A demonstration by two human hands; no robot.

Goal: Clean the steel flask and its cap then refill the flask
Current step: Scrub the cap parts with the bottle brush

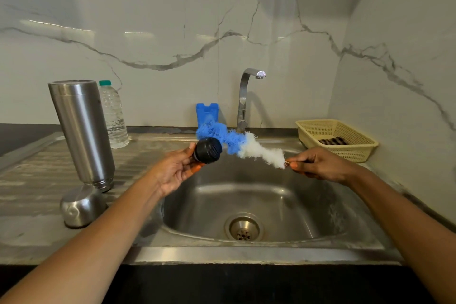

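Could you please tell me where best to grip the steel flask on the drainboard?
Probably the smooth middle of the steel flask, from its sink side: it stands upright, the plastic water bottle stands close behind and the steel cup sits in front.

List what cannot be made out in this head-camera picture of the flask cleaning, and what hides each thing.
1. Handle of the brush: head view, hidden inside the right hand's grip.
2. Its bristles: head view, motion-blurred, so contact with the black cap is unclear.
3. Inside of the steel flask: head view, hidden by its own wall.
4. The striped item in the basket: head view, small, partly behind the basket wall.
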